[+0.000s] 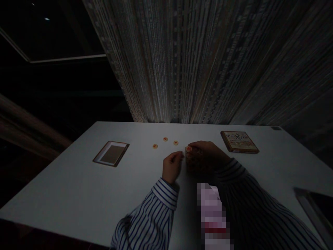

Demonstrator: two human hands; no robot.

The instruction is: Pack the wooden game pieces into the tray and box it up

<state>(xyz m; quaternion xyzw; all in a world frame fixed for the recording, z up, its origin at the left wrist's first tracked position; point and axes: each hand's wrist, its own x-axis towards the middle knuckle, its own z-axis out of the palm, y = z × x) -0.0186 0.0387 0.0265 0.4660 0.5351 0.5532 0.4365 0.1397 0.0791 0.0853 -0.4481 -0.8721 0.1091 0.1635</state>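
In the dim light, a cluster of round wooden Chinese chess pieces (191,163) stands on the white table, mostly in shadow. My right hand (210,152) is wrapped around its far and right side, with one red-marked piece (188,149) showing by the fingertips. Just left of the cluster, my left hand (172,167) is closed in a pinch, its fingertips close to the pieces. Whatever it may hold is too dark to make out. Beyond my left hand, three loose chess pieces (165,139) lie flat and apart from each other.
An open shallow box (98,157) lies on the left of the white table (70,187). A printed flat box (240,140) lies at the back right. A dark framed object (303,196) reaches in at the right edge. String curtains (177,69) hang behind the table.
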